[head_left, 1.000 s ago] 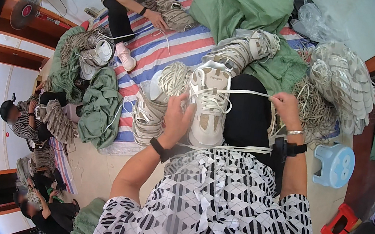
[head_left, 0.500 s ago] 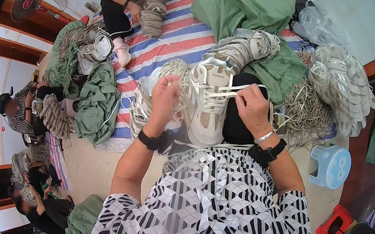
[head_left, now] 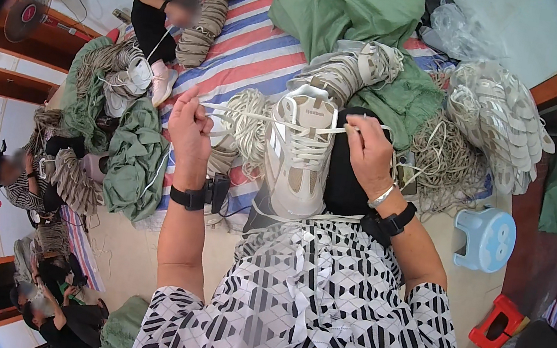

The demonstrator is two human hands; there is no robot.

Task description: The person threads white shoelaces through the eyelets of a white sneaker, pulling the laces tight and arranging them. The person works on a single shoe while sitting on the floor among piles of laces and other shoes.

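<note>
A beige and white shoe upper (head_left: 304,176), partly laced, lies in front of me with its tongue pointing away. Over its top a pale flat shoelace (head_left: 244,114) runs sideways, pulled nearly straight. Out to the left of the shoe, my left hand (head_left: 190,126) is closed on one stretch of the lace. On the right, my right hand (head_left: 368,154) pinches the lace close to the shoe's edge. A loose bundle of cream laces (head_left: 247,130) lies just left of the shoe.
Stacked shoe uppers (head_left: 339,72) lie beyond, with more (head_left: 495,126) at the right beside a heap of laces (head_left: 440,161). Green sacks (head_left: 348,6) rest on the striped sheet (head_left: 253,49). A blue stool (head_left: 490,239) and red stool (head_left: 499,325) stand right. Co-workers sit left.
My left hand has moved left, away from the shoe, drawing the lace out longer. My right hand stays near the shoe's right side. A co-worker's hands have shifted on a bundle of uppers.
</note>
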